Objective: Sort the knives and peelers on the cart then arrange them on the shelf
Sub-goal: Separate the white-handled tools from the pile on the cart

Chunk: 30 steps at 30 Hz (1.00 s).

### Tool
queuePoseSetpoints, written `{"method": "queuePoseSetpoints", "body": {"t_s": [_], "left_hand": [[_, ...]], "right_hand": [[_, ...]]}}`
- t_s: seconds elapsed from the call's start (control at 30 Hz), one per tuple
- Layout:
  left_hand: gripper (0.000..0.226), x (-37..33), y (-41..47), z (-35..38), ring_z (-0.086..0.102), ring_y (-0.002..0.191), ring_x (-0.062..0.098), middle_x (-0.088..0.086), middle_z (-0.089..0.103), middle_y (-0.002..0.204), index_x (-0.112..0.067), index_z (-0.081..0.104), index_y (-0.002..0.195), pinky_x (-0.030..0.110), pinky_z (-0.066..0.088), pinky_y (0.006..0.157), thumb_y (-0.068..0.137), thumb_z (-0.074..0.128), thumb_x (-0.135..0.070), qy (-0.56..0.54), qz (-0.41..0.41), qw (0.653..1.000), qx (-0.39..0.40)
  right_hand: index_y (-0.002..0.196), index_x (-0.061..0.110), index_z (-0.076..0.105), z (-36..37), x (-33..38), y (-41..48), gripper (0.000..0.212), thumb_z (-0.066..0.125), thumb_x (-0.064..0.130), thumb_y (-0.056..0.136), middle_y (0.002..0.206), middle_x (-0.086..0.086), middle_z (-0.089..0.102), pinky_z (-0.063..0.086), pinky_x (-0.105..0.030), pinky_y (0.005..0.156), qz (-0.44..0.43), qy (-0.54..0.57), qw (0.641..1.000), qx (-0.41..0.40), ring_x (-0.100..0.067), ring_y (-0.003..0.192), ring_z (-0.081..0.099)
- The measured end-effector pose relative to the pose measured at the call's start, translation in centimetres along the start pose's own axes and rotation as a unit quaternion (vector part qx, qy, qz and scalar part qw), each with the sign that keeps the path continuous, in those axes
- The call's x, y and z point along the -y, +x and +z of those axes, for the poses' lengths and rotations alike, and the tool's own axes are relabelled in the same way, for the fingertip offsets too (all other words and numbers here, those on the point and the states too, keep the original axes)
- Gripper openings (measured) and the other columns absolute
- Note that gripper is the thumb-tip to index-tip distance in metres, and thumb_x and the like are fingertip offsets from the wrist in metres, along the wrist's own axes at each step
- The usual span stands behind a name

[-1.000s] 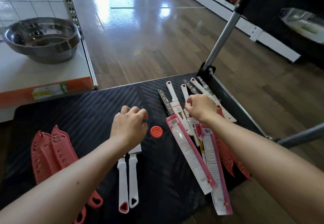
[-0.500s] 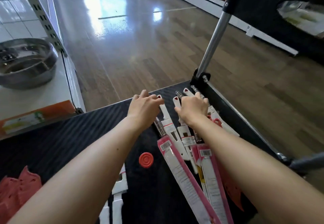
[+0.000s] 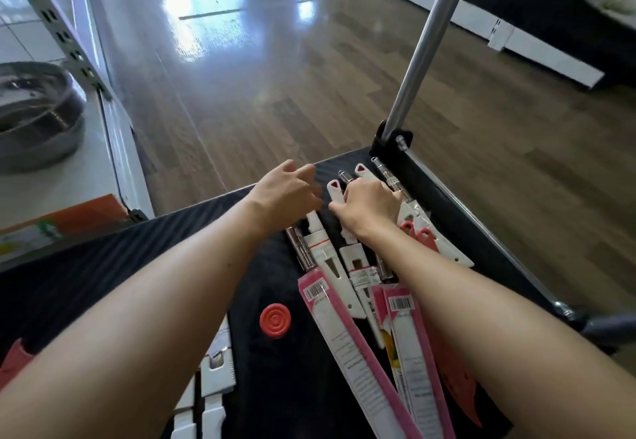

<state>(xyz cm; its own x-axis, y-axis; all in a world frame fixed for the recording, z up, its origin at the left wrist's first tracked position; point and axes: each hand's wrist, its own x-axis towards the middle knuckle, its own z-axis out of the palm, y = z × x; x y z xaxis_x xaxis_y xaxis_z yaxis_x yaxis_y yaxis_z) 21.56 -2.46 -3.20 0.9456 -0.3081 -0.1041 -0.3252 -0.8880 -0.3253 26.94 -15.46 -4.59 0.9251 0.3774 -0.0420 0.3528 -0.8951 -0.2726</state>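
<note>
On the cart's black ribbed deck [image 3: 103, 266], a mixed pile lies at the right. It holds white-handled peelers [image 3: 330, 266], steel-handled knives in pink card sleeves [image 3: 347, 335] and red-handled knives in white sheaths [image 3: 444, 249]. My right hand [image 3: 370, 208] grips the handles of white peelers [image 3: 334, 189] at the far end of the pile. My left hand [image 3: 285, 191] rests with loosely bent fingers over the handle end of another white peeler [image 3: 314, 223], which it hides. Two more white peelers [image 3: 213, 387] lie under my left forearm.
A red ribbed disc [image 3: 275, 321] sits mid-deck. Red knife sheaths show at the left edge [image 3: 13, 359] and beneath the right pile [image 3: 457, 387]. The white shelf [image 3: 51, 180] with a steel bowl [image 3: 38, 115] stands left. The cart's handle post [image 3: 423, 50] rises at the far right corner.
My left hand left the two white peelers near me and reached across to the pile's far end. My right hand stayed on the peeler handles. The view tilted forward and right.
</note>
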Motion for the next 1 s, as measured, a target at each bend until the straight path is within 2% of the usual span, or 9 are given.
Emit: {"method": "queuePoseSetpoints", "body": {"t_s": [0.07,0.2,0.4,0.53,0.63,0.73,0.87,0.93,1.0], "left_hand": [[0.031,0.2,-0.9,-0.3,0.042,0.128,0.014,-0.017,0.062,0.119,-0.033,0.059,0.118,0.027,0.038,0.094,0.087,0.060,-0.032,0.029,0.017,0.998,-0.045],[0.036,2.3,-3.5,-0.8,0.037,0.132,0.017,-0.008,0.053,0.134,-0.025,0.042,0.132,0.028,0.028,0.103,0.096,0.043,-0.025,0.001,-0.053,0.998,0.021],[0.030,4.6,-9.4,-1.1,0.051,0.116,0.018,-0.008,0.062,0.120,-0.030,0.059,0.121,0.029,0.039,0.094,0.096,0.043,-0.027,-0.054,-0.105,0.993,0.015],[0.028,4.7,-14.7,-0.9,0.050,0.117,0.017,-0.009,0.062,0.119,-0.028,0.062,0.117,0.029,0.041,0.092,0.095,0.044,-0.025,-0.111,-0.238,0.964,0.029],[0.020,2.9,-18.2,-1.1,0.057,0.107,0.025,0.001,0.067,0.108,-0.022,0.067,0.103,0.033,0.044,0.076,0.092,0.050,-0.024,-0.157,-0.366,0.917,-0.009],[0.021,1.0,-20.5,-1.7,0.062,0.103,0.032,0.009,0.068,0.108,-0.027,0.069,0.103,0.034,0.048,0.078,0.089,0.054,-0.026,-0.226,-0.472,0.852,0.011],[0.012,-1.5,-22.1,-2.4,0.066,0.086,0.025,0.007,0.071,0.091,-0.021,0.072,0.090,0.028,0.051,0.074,0.084,0.066,-0.029,-0.424,-0.537,0.729,0.012],[0.010,-3.4,-22.7,-2.7,0.063,0.073,0.020,0.006,0.067,0.080,-0.015,0.070,0.087,0.028,0.051,0.067,0.083,0.069,-0.024,-0.559,-0.551,0.619,-0.022],[0.009,-5.2,-23.0,-3.1,0.060,0.056,0.013,0.006,0.063,0.072,-0.009,0.064,0.090,0.023,0.052,0.053,0.086,0.066,-0.017,-0.701,-0.555,0.445,-0.049]], "right_hand": [[0.098,0.013,0.072,-0.1,0.3,0.0,0.045,0.041,0.045,0.094,0.132,-0.007,0.057,0.035,-0.038,0.102,-0.011,0.016,1.000,-0.007,-0.020,0.134,0.041],[0.099,0.010,0.069,-0.9,1.9,-0.8,0.039,0.051,0.043,0.090,0.108,-0.010,0.069,0.047,-0.033,0.086,-0.047,0.042,0.998,0.005,-0.027,0.110,0.059],[0.096,0.012,0.068,-2.8,5.5,-3.0,0.028,0.055,0.035,0.090,0.101,-0.006,0.069,0.046,-0.032,0.079,-0.150,0.101,0.983,-0.040,-0.025,0.096,0.063],[0.091,0.011,0.067,-3.4,7.4,-4.4,0.023,0.057,0.032,0.088,0.094,-0.008,0.068,0.047,-0.034,0.075,-0.232,0.143,0.958,-0.091,-0.029,0.087,0.064],[0.084,0.011,0.068,-3.4,8.4,-5.9,0.018,0.063,0.029,0.085,0.080,-0.007,0.069,0.052,-0.034,0.063,-0.313,0.136,0.927,-0.153,-0.031,0.069,0.066],[0.075,0.012,0.069,-3.3,9.2,-7.4,0.015,0.063,0.025,0.078,0.067,-0.003,0.067,0.050,-0.027,0.044,-0.409,0.097,0.876,-0.236,-0.028,0.049,0.064],[0.080,0.013,0.070,-2.4,9.0,-9.2,0.012,0.061,0.020,0.079,0.072,0.000,0.069,0.053,-0.027,0.050,-0.577,0.002,0.777,-0.251,-0.020,0.054,0.067],[0.086,0.014,0.067,-1.6,8.3,-10.2,0.010,0.068,0.013,0.076,0.079,0.002,0.070,0.054,-0.027,0.057,-0.650,-0.040,0.726,-0.220,-0.015,0.058,0.067],[0.095,0.016,0.058,-1.0,7.7,-11.1,0.021,0.065,0.008,0.077,0.087,0.003,0.069,0.050,-0.023,0.059,-0.705,-0.075,0.681,-0.181,-0.012,0.059,0.064]]}}
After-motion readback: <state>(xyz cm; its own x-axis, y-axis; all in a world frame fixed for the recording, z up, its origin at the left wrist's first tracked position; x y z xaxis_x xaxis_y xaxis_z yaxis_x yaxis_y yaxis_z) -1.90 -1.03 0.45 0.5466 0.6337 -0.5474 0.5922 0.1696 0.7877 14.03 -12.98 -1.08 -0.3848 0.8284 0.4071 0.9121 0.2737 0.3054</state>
